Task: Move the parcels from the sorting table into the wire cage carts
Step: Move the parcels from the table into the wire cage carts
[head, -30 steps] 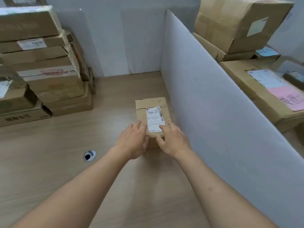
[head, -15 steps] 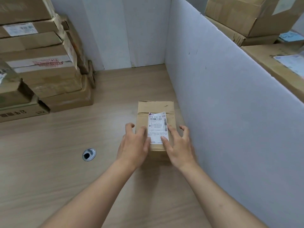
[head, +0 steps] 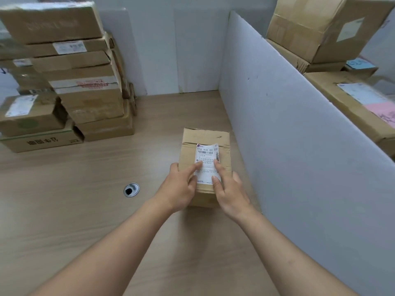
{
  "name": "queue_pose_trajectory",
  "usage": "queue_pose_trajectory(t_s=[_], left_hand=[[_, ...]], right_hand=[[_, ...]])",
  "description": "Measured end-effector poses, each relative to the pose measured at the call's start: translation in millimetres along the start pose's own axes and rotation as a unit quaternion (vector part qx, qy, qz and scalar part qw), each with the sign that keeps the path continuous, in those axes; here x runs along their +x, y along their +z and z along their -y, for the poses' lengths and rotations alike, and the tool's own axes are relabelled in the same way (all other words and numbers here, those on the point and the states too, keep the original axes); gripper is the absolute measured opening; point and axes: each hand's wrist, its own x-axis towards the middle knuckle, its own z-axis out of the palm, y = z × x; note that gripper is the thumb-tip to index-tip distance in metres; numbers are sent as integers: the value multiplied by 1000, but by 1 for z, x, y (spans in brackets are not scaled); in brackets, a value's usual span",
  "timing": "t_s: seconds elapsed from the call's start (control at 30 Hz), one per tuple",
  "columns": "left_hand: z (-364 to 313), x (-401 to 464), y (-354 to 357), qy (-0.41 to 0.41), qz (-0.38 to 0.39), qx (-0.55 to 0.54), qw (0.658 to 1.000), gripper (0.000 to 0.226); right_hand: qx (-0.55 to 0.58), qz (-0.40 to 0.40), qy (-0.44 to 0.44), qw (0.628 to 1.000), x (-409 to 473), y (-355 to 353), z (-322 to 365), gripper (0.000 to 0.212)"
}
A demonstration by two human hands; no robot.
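A small brown cardboard parcel (head: 206,137) with a white shipping label lies on the wooden sorting table (head: 85,210), close to the white partition. My left hand (head: 181,186) grips its near left side, with the fingers curled over the left edge and one finger lying on the label. My right hand (head: 229,189) holds the near right side, with a forefinger and the thumb on the label and the other fingers over the right edge. The parcel's bottom rests on the table. No wire cage cart is in view.
A tall stack of cardboard parcels (head: 85,86) stands at the table's back left. The white partition (head: 299,135) runs along the right, with more boxes (head: 324,26) behind it. A round cable hole (head: 131,189) sits left of my hands.
Both hands have closed in on the parcel's near end, and fingers that were spread beside the label now lie on it. The parcel stays by the partition.
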Motion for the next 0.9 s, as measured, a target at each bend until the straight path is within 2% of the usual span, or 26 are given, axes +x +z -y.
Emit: queue_pose_trajectory(t_s=[0.33, 0.7, 0.9], left_hand=[[-21, -76, -104, 35, -13, 56, 998, 58], [-37, -166, -225, 98, -31, 47, 994, 63], [-43, -231, -267, 107, -70, 56, 990, 65]], right_hand=[[-39, -35, -32, 998, -61, -11, 115, 52], [-84, -91, -77, 989, -131, -21, 248, 53], [-100, -89, -118, 984, -176, -25, 297, 53]])
